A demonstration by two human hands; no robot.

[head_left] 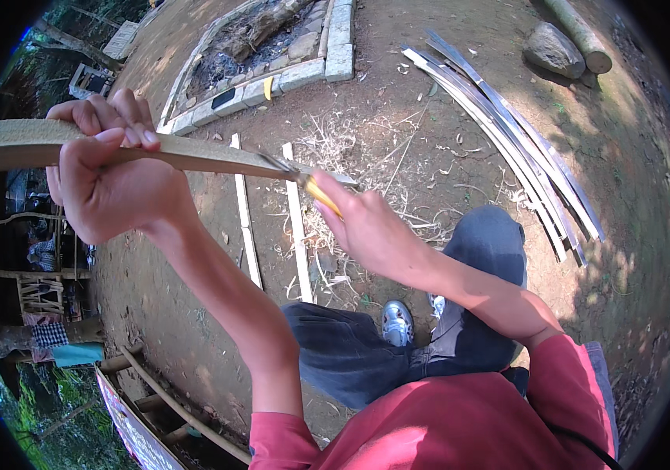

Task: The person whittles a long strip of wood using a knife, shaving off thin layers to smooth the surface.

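Observation:
A long pale strip of wood or split bamboo point(209, 154) runs from the left rim across to the middle of the head view, raised above the ground. My left hand point(111, 168) is wrapped around it near its left part, fingers curled over the top. My right hand point(366, 223) grips the yellow handle of a knife point(321, 196). Its metal blade lies against the strip near the far right end. The exact contact of the blade's edge is too small to tell.
Curly shavings point(343, 149) litter the dirt ahead. Two pale strips point(298, 223) lie left of them. A bundle of long strips point(507, 141) rests at right. Beyond are a stone-bordered fire pit point(303, 74), a rock point(554, 51) and a log point(577, 35).

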